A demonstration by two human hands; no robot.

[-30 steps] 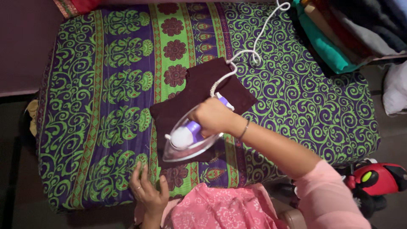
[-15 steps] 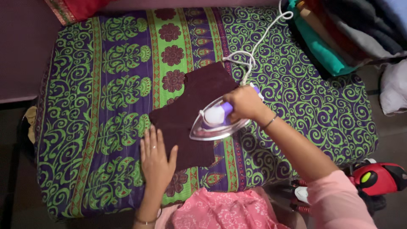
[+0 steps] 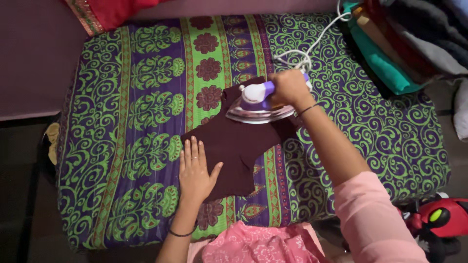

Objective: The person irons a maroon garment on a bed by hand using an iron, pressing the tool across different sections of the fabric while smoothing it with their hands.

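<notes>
We are reaching our right hand [image 3: 288, 87] forward and away from the body, arm stretched out from the pink sleeve [image 3: 373, 219], with a thin bangle at the wrist. Its grip is wrapping fully around the purple handle of the one iron [image 3: 258, 103], fingers curled shut over it. The iron is sitting flat, soleplate down, on the far part of the dark maroon garment [image 3: 239, 146], its white and purple body pointing left. One white cord [image 3: 312, 46] is trailing from the back of the iron, looping just behind our right hand and running off toward the top edge.

We are laying our left hand [image 3: 196, 170] flat, palm down, fingers straight and slightly fanned, thumb angled out to the right. Its grip is fully open and holding nothing; it is pressing on the near left edge of the garment, partly on the cloth beneath. A ring is showing on one finger and a dark bangle at the wrist.

The single garment is lying spread in the middle of the bed, on one green and purple patterned cover [image 3: 122, 122]. A stack of folded clothes [image 3: 399, 48] is sitting at the far right corner. One red toy-like object [image 3: 443, 216] is lying on the floor to the right.
</notes>
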